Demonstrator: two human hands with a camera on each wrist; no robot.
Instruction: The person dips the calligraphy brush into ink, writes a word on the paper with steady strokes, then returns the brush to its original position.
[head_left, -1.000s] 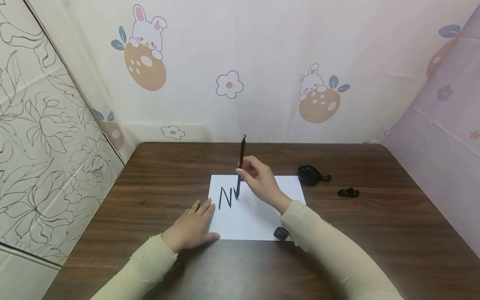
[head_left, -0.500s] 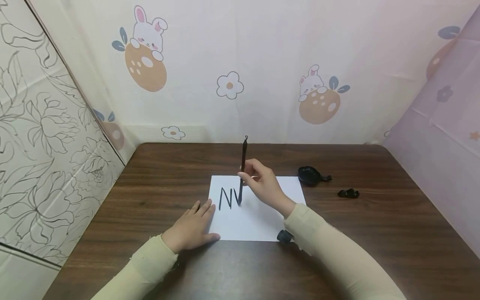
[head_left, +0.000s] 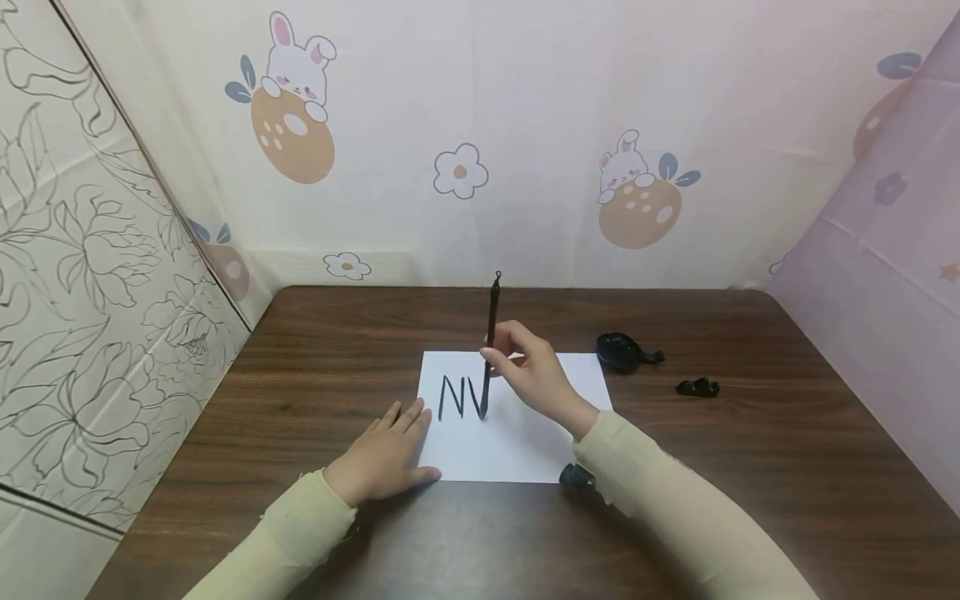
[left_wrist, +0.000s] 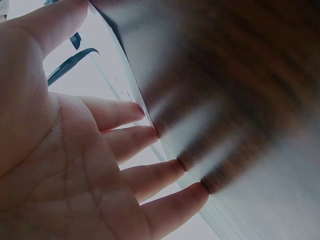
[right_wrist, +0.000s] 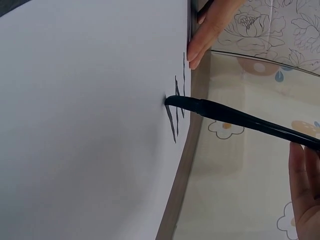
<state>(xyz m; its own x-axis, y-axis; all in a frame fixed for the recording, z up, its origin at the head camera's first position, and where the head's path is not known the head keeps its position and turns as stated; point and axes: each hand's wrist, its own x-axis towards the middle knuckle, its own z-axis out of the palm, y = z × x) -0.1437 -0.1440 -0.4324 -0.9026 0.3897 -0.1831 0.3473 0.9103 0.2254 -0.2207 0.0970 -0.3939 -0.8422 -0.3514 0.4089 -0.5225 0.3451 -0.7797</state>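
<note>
My right hand (head_left: 534, 372) pinches a dark writing brush (head_left: 492, 321) between thumb and fingers. The brush stands nearly upright, and its bent wet tip (right_wrist: 176, 101) touches the white sheet of paper (head_left: 517, 450) at the lower end of a slanted black stroke. To the left of that stroke is a black letter N (head_left: 451, 397). My left hand (head_left: 386, 454) lies spread on the sheet's left edge, with fingers straight. In the left wrist view the fingers (left_wrist: 165, 175) reach across the paper's edge.
A small black dish with a handle (head_left: 621, 352) sits at the paper's upper right corner. A small black brush rest (head_left: 697, 387) lies farther right on the brown wooden table (head_left: 315, 350). A dark object (head_left: 574, 477), partly behind the right sleeve, is at the paper's lower right.
My right hand has drawn the brush downward and slightly right, lengthening the slanted stroke beside the N. The left hand has stayed in place.
</note>
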